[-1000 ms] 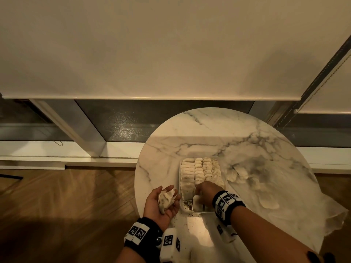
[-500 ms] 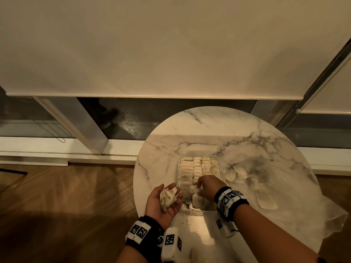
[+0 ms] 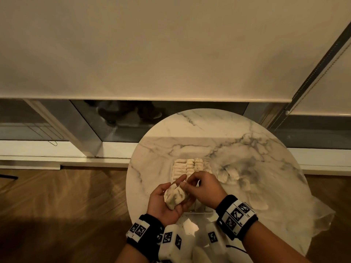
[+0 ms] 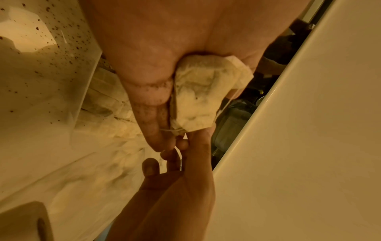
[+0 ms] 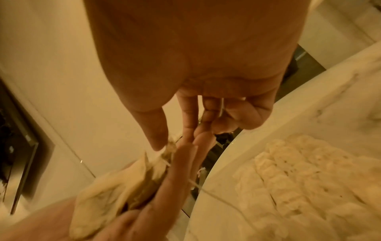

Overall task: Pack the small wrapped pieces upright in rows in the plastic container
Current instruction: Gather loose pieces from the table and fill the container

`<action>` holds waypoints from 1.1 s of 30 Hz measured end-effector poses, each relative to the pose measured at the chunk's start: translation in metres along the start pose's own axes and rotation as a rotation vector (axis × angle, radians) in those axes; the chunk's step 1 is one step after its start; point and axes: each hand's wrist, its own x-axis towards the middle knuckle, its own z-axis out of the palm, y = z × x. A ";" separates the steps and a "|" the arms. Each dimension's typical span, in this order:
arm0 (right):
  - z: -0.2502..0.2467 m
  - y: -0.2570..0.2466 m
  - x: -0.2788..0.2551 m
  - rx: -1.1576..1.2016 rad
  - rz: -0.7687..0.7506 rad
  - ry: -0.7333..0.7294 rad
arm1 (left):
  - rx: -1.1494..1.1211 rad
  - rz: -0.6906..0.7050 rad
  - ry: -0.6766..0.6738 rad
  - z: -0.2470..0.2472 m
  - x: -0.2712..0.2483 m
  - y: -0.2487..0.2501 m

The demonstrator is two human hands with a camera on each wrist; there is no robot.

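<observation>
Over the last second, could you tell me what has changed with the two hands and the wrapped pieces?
The right hand left the plastic container and came across to the left hand; its fingers now pinch at the end of the wrapped piece where a thin string shows. The left hand also rose slightly toward it. Unchanged: the left hand holds the same piece, and the packed rows and the table are as before.

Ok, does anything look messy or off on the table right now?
Yes. Dark specks are scattered near the plastic container, like spilled crumbs. The wrapped piece in the left hand looks crumpled, trailing a loose thread at the right hand. Several pieces lie loose right of the container.
</observation>
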 end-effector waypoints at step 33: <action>-0.024 0.014 -0.005 0.768 0.259 0.083 | -0.092 0.143 0.305 -0.032 0.007 0.024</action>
